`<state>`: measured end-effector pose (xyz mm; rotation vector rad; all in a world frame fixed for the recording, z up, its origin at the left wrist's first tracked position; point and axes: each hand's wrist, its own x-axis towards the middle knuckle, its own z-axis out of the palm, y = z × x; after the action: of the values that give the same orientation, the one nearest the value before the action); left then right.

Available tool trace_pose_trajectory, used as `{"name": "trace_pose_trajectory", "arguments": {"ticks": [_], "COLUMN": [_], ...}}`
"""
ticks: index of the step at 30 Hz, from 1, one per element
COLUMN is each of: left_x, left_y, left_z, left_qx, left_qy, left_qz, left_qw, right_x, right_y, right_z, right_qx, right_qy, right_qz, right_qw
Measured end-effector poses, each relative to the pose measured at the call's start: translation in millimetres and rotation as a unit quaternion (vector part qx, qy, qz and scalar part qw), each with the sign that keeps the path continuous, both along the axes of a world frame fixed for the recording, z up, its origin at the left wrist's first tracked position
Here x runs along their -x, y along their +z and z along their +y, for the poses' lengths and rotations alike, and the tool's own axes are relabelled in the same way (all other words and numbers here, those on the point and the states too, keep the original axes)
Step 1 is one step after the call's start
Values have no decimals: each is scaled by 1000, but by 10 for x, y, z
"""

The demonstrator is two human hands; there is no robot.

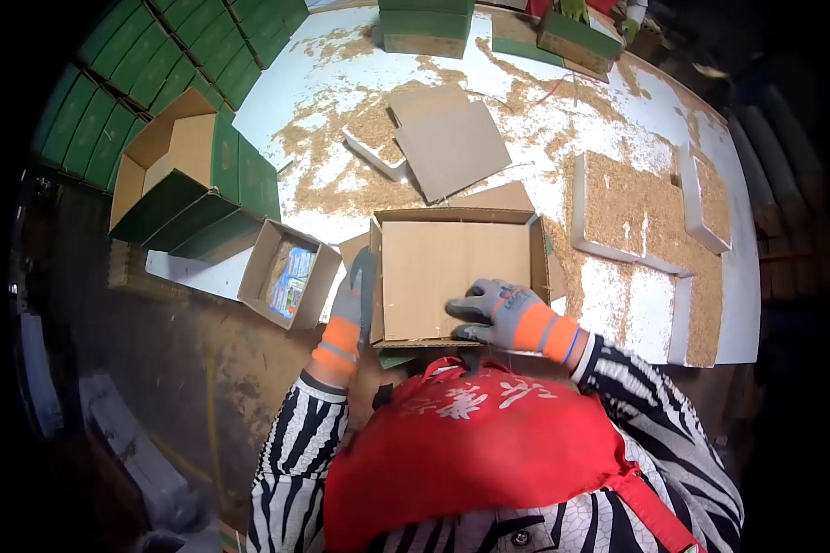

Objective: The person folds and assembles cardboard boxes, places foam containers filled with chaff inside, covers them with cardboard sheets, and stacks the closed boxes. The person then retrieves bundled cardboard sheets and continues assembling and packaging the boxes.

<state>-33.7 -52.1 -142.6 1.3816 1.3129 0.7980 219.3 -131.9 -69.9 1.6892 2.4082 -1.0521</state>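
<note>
An open cardboard box stands in front of me at the table's near edge. A flat tan cardboard sheet lies inside it and covers whatever is beneath. My right hand, in a grey glove with an orange cuff, rests on the sheet's lower right with fingers spread. Seen edge-on, my left hand lies flat along the outside of the box's left wall, its fingers stretched forward and partly hidden. Left of it is a smaller open box with blue printed packets inside.
Green boxes are stacked at the far left, with an open green box nearer. Loose cardboard lies on the sawdust-strewn white table. White foam pieces are at right. A co-worker's gloved hand touches a green box.
</note>
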Motion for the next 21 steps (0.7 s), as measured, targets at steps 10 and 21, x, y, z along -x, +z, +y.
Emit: {"name": "trace_pose_trajectory", "arguments": {"ticks": [10, 21], "left_x": [72, -209], "left_y": [-138, -697], "left_z": [-11, -21], "left_qx": [-41, 139], "left_qy": [-85, -75], "left_qz": [-31, 144], "left_qw": [995, 977], "right_x": [365, -674], "right_y": [-413, -1813], "right_z": [311, -242], "right_qx": [-79, -7], "right_qy": [85, -436], "right_qz": [-93, 188], "right_qw": [989, 880]}}
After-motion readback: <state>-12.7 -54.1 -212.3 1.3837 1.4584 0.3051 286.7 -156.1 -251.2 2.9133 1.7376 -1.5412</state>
